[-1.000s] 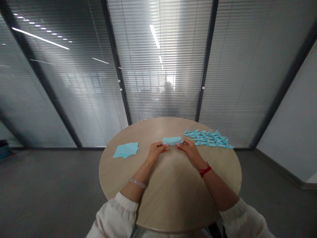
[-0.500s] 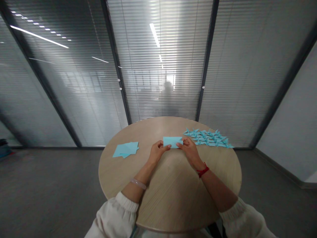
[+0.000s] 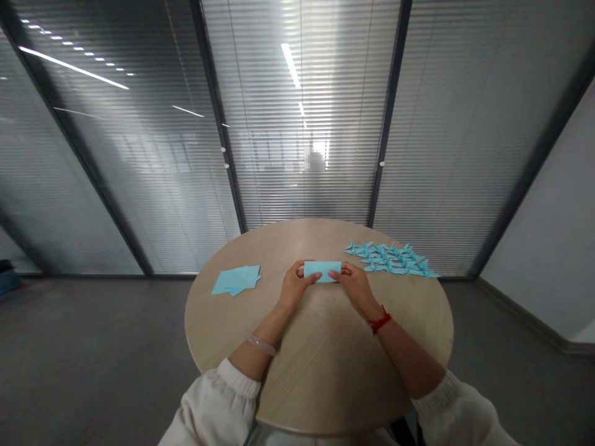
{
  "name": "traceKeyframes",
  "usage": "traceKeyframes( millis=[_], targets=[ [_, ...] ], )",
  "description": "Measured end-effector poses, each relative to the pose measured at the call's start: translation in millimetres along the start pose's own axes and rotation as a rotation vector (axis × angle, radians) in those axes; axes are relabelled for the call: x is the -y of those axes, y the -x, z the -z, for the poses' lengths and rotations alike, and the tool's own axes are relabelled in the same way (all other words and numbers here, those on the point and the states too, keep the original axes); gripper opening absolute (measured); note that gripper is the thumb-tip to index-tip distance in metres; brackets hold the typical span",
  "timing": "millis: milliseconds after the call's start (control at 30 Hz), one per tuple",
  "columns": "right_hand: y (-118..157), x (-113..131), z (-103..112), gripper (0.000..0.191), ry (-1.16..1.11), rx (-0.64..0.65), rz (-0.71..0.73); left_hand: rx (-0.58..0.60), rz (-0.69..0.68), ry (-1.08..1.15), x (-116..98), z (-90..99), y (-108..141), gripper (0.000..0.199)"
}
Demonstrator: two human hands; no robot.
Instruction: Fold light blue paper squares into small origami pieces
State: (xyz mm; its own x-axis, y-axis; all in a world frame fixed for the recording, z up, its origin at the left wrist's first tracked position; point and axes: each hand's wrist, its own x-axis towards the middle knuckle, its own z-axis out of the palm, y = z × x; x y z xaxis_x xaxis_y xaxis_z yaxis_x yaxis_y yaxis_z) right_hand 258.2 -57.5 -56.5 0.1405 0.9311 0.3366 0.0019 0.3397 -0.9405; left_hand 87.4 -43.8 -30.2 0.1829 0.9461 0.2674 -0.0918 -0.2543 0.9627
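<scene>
Between my hands is a light blue sheet of paper (image 3: 322,269), a wide rectangle that looks folded over. My left hand (image 3: 295,282) pinches its left end, thumb on the near face and fingers behind. At the right end my right hand (image 3: 355,282) grips it the same way, its thumb lying across the lower part. The fingertips behind the paper are partly hidden. Several folded blue paper cranes (image 3: 395,257) lie in rows just beyond my right hand. Off to the left of my left hand rests a small pile of flat blue paper sheets (image 3: 239,279).
The round wooden table (image 3: 325,365) stands in front of me, its far edge close to a glass partition with blinds (image 3: 302,186). A white wall (image 3: 553,235) rises at the right. Grey floor (image 3: 106,347) surrounds the table.
The paper in my hands has come slightly nearer and to the left. My fingers have shifted along its ends, with more of them behind the upper corners.
</scene>
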Motion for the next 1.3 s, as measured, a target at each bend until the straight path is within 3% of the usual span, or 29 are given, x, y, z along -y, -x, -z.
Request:
traceKeyframes(
  millis=[100,900,1067,1300],
  targets=[
    [-1.2,-3.5,2.1,0.037,0.062,-0.021,0.005,0.008,-0.007,-0.035,-0.6,0.5,-1.0,0.033],
    [-1.7,-9.8,5.6,0.04,0.225,0.015,0.06,0.054,0.0,-0.074,-4.9,-0.5,2.1,0.031],
    [-2.5,-9.1,5.6,0.039,0.288,-0.001,0.047,0.044,-0.048,-0.013,-6.9,-0.8,3.1,0.052],
    [-3.6,-10.6,6.3,0.04,0.275,0.012,0.069,0.014,-0.126,-0.093,-8.9,-0.4,2.4,0.032]
  ],
)
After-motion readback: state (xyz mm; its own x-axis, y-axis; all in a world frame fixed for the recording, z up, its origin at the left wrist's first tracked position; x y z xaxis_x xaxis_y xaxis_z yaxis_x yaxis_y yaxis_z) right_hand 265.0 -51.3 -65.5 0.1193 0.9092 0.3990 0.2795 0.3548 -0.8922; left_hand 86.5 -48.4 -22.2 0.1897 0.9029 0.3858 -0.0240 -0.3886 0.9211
